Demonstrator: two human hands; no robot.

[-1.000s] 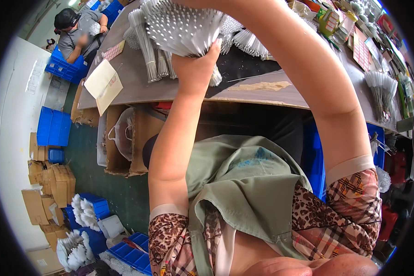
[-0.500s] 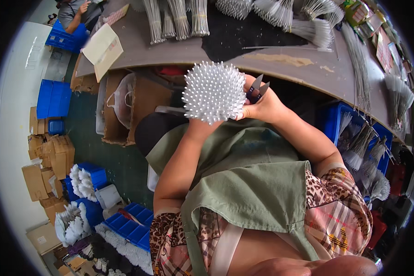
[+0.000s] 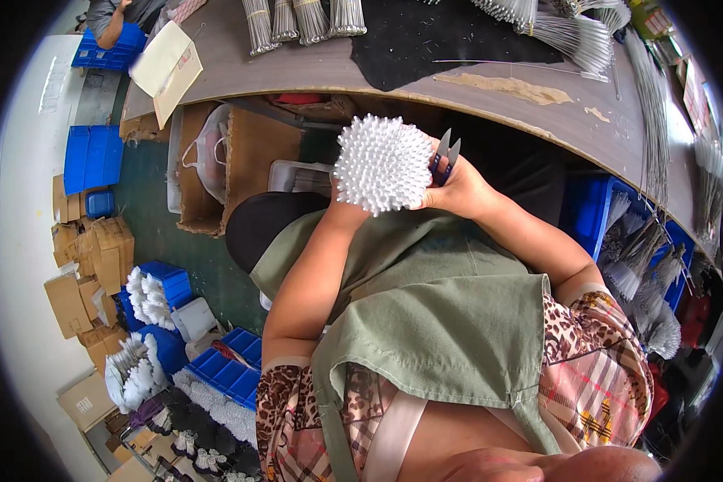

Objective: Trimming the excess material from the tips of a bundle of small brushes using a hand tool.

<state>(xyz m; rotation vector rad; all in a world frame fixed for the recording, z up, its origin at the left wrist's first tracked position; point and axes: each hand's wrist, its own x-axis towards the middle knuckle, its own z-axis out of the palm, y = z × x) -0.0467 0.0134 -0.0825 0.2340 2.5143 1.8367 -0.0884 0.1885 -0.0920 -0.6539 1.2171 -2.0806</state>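
Over my lap is a round bundle of thin wires (image 3: 383,165) with white beaded tips, its tip end facing up at me. My left hand (image 3: 350,210) is closed around its lower left side; most of those fingers are hidden beneath the tips. Against the bundle's right side presses my right hand (image 3: 462,189), its thumb near the lower edge. Small snips (image 3: 445,159) are also held in that hand, dark blades apart and pointing away from me, their grips partly covered by fingers.
Ahead, the grey table (image 3: 297,78) carries tied wire bundles (image 3: 309,20), a black cloth (image 3: 394,60) and an open booklet (image 3: 166,71). A blue bin (image 3: 590,210) of bundles is at right. Cardboard boxes (image 3: 104,257) stand left. A co-worker's arm (image 3: 112,28) shows far left.
The white tips have drawn closer together, and the bundle sits slightly farther right. Both hands stay on it, with the snips still in my right hand. The whole view has shifted a little.
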